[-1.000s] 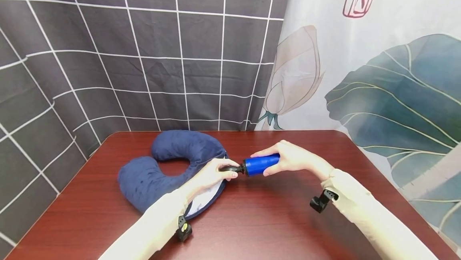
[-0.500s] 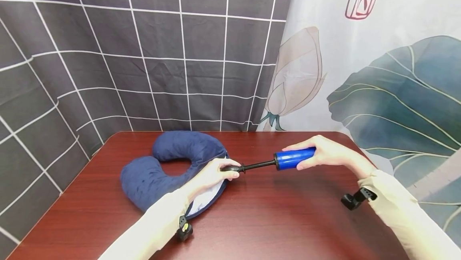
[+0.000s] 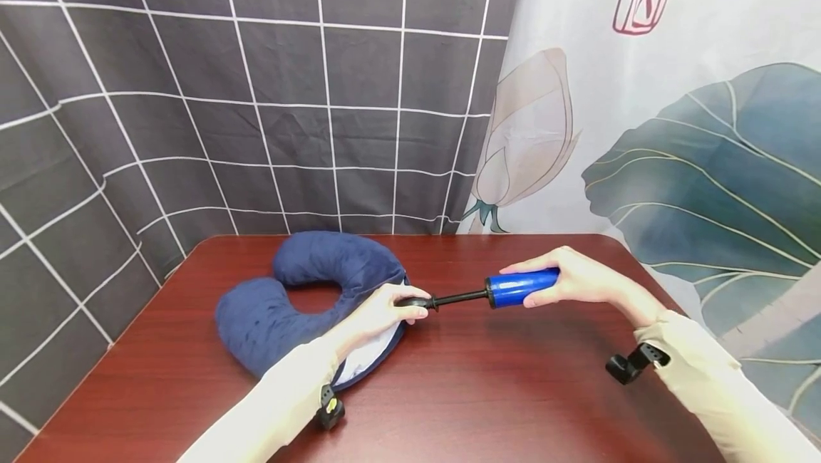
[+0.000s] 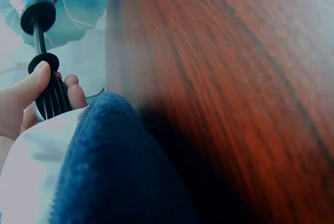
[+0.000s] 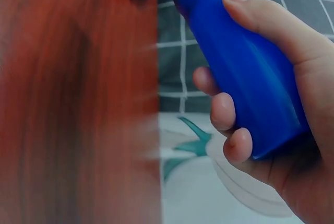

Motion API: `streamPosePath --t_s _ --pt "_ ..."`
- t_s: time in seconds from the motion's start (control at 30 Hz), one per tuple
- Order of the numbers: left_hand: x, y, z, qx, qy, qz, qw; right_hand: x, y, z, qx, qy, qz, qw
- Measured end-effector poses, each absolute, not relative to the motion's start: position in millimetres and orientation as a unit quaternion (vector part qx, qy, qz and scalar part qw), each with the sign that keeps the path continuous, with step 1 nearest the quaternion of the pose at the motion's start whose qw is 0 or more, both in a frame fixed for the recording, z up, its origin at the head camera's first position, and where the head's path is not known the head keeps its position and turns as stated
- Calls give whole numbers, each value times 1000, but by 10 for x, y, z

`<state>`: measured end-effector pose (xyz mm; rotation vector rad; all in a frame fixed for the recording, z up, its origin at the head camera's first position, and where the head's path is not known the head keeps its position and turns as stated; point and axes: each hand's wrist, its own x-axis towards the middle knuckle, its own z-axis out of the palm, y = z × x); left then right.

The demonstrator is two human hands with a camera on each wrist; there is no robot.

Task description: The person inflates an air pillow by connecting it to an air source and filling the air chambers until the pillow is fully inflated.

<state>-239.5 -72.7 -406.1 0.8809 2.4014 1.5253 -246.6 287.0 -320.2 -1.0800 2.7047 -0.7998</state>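
A blue hand pump with a black rod is held sideways above the table between both hands. My left hand grips its ribbed black handle, thumb against the flange in the left wrist view. Around the blue barrel curl the fingers and thumb of my right hand. The rod is drawn partly out of the barrel. Beside and under my left hand lies a navy U-shaped neck pillow, its cover open along one edge with white lining showing. The handle's far end is hidden by my left hand.
The reddish-brown wooden table carries the pillow at its left. Behind it hangs a dark grey curtain with white grid lines. To the right is a white curtain with a leaf and flower print.
My right hand has moved right with the blue barrel, drawing the black rod out, then slightly back and down. My left hand stays nearly in place on the handle.
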Motion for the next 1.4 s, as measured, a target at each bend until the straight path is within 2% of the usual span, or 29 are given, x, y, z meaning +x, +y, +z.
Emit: streamPosePath --t_s 0.33,0.53,0.73,1.2,1.4 --pt "-2392 -732 -4033 289 802 515 89 -2515 2210 -3468 -380 887 -257 55" --pt "-2389 -757 -4023 295 801 513 90 -2475 2110 -3451 -381 894 -232 44" --pt "-2389 -748 -4021 300 813 493 75 -2451 2268 -3362 -391 898 -200 28" --pt "-2396 -735 -3989 310 808 494 78 -2376 3086 -3221 -354 902 -245 7" --pt "-2412 -739 -4006 313 804 500 76 -2359 3097 -3211 -354 899 -258 0"
